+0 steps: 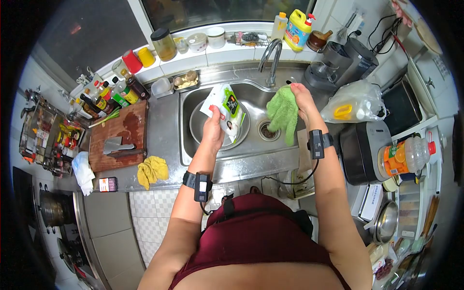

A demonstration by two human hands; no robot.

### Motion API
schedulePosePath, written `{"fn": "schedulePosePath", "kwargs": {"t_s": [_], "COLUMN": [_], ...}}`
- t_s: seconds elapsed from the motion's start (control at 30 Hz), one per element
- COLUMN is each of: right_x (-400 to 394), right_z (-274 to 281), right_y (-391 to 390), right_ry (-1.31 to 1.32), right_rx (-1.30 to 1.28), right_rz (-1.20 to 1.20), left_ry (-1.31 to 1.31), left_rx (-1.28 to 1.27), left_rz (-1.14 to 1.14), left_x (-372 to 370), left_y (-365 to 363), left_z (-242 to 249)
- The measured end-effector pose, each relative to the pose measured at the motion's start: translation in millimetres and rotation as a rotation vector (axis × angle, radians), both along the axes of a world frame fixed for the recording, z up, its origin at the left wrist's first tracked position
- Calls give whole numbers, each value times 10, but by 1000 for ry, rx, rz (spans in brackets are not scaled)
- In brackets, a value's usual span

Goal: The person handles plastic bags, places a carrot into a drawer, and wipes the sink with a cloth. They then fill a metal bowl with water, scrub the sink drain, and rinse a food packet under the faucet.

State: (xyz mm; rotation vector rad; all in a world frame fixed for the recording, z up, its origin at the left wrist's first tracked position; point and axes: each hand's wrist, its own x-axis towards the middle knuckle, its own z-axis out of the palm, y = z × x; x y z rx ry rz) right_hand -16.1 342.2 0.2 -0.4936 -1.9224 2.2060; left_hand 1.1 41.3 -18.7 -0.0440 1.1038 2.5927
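Note:
My left hand (212, 128) grips a white and green packet (231, 110) by its lower left side, over a round metal basin (198, 121) that sits in the sink (251, 99). A green cloth (282, 113) hangs from my right hand (302, 99), whose fingers pinch its top near the faucet (273, 55). The cloth partly overlaps the view of the sink's right side, just beside the drain (267, 131). Packet and cloth are apart.
At the left, a cleaver (116, 146) lies on a wooden cutting board (126, 123), with a yellow cloth (152, 171) and a phone (108, 184) nearby. Sauce bottles (121, 92) stand behind. To the right are a plastic bag (355, 101) and a black appliance (362, 152).

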Motion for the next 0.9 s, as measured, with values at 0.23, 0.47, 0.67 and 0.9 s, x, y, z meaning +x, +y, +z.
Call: {"fn": "schedulePosePath", "kwargs": {"t_s": [0.23,0.47,0.67,0.9], "right_x": [631,603,431,125], "right_z": [913,373,283,-223], "right_y": [-1112,-1763,-1859,-1617], "right_ry": [409,575,577,481], "right_rx": [-515,998,858,858], "right_rz": [432,315,21,5], "left_ry": [46,36,75,170], "left_rx": [33,80,74,114], "left_rz": [-68,-102,-110,-130], "left_x": [45,329,291,377], "left_y": [86,236,192,136], "left_z": [33,509,387,615]}}
